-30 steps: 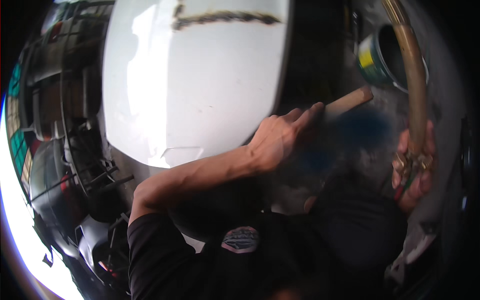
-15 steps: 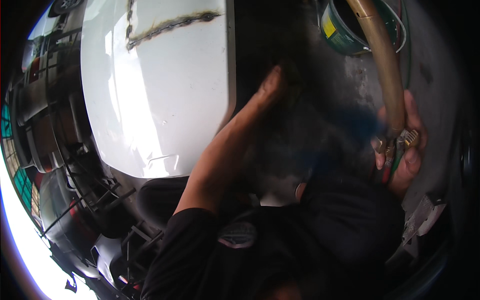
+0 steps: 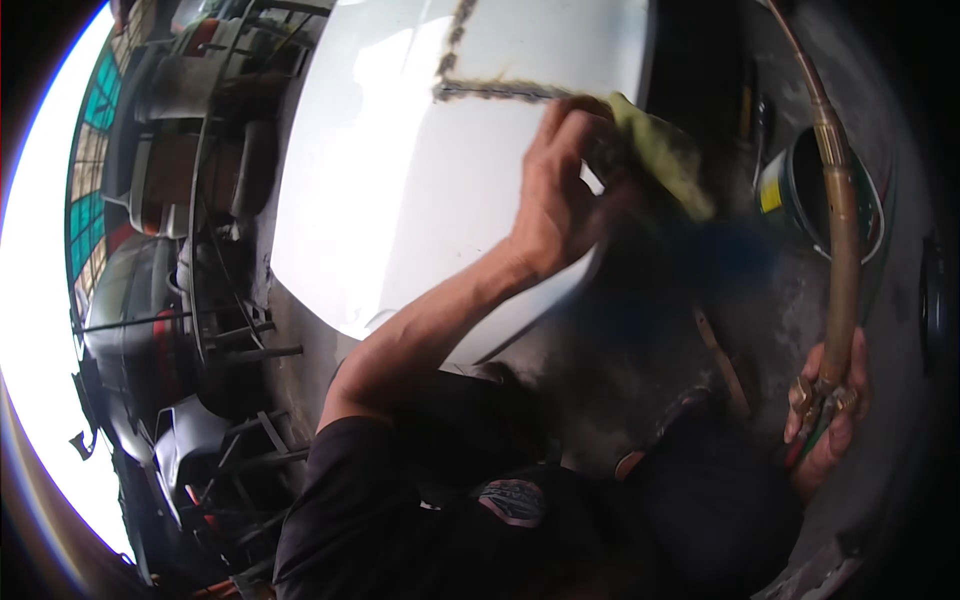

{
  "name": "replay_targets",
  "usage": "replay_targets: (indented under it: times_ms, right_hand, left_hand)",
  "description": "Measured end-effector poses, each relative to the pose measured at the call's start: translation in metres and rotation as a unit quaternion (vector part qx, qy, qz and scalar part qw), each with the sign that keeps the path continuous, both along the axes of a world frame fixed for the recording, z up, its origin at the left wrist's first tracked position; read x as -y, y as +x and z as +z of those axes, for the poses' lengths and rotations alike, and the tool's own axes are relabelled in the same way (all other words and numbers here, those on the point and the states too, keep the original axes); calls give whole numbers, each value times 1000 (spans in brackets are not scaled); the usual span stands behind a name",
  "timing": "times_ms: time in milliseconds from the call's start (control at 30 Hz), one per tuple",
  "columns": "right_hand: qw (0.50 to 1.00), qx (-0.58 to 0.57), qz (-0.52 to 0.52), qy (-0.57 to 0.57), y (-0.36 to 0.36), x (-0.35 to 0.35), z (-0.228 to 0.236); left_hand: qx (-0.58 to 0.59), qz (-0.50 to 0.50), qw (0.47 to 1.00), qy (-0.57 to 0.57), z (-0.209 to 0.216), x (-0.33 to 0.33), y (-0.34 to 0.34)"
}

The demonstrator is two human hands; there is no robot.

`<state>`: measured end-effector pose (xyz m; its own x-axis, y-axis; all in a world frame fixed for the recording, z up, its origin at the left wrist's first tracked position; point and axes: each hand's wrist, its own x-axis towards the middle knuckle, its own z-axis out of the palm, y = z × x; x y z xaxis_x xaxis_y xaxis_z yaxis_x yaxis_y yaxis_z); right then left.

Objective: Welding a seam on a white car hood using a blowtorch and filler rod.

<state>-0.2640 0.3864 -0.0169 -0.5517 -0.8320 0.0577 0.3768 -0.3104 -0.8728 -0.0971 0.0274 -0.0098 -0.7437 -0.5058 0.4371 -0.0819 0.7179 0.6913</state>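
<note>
A white vehicle panel (image 3: 400,200) carries an L-shaped, scorched weld seam (image 3: 505,92) near its far edge. Over the right end of that seam is my left hand (image 3: 562,195), its fingers closed on a yellow-green cloth (image 3: 662,158) that hangs to the right and is partly smeared by motion. Off to the right, my right hand (image 3: 835,435) wraps round the valve end of a brass gas welding torch (image 3: 842,225). The torch points away from me, its thin nozzle at the top edge. Red and green hoses come from its base.
Behind the torch a dark green bucket (image 3: 788,222) with a yellow label and wire handle stands on the concrete floor. A narrow flat bar (image 3: 720,362) lies near my knee. On the left are a metal rack (image 3: 205,200) and several car parts.
My left hand has moved up from the dark area beside the panel onto the weld seam, bringing the cloth into plain sight. The view has shifted; my right hand still grips the torch.
</note>
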Motion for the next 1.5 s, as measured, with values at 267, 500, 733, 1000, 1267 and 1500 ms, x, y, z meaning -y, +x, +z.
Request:
replay_targets:
  times_ms: [267, 500, 733, 1000, 1267, 1500]
  right_hand:
    - [1000, -16, 9, 12, 8, 27, 9]
    - [999, -13, 14, 45, -1, 11, 3]
    - [999, 15, 19, 25, -2, 14, 6]
    - [999, 3, 41, 14, 3, 23, 8]
    - [999, 3, 13, 46, 0, 1, -1]
    - [998, -13, -21, 49, 11, 7, 1]
  left_hand:
    - [212, 31, 928, -305, -49, 107, 41]
    - [254, 104, 956, -106, -25, 250, 112]
    - [150, 116, 949, -253, -61, 207, 105]
    - [144, 142, 942, -267, -70, 189, 89]
    - [218, 532, 816, 51, -2, 312, 169]
    - [13, 444, 892, 81, 43, 295, 241]
